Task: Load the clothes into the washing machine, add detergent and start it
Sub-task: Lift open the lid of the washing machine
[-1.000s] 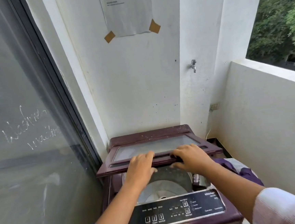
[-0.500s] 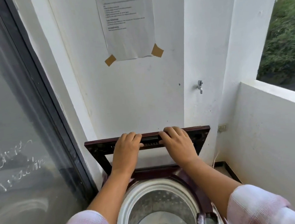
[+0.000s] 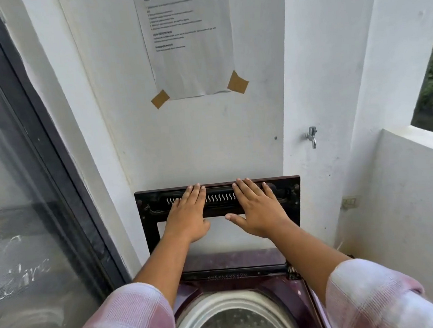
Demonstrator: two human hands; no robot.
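Note:
The maroon top-load washing machine [image 3: 231,260] stands below me with its lid [image 3: 147,222] raised upright against the white wall. My left hand [image 3: 188,213] lies flat on the lid's underside, fingers straight. My right hand [image 3: 258,210] presses flat beside it, thumb spread out to the left. The round drum opening [image 3: 197,319] with its pale rim shows at the bottom; what is visible of it holds no clothes. No clothes or detergent are in view.
A printed paper sheet [image 3: 189,40] is taped to the wall above the lid. A metal tap [image 3: 311,136] sticks out of the pillar at right. A dark-framed glass door [image 3: 30,206] runs along the left. A low white parapet wall [image 3: 409,199] closes the right side.
The lid has swung from nearly flat to fully upright. My fingers were curled over its front edge; now both hands lie flat on its underside. The clothes beside the machine have left the view.

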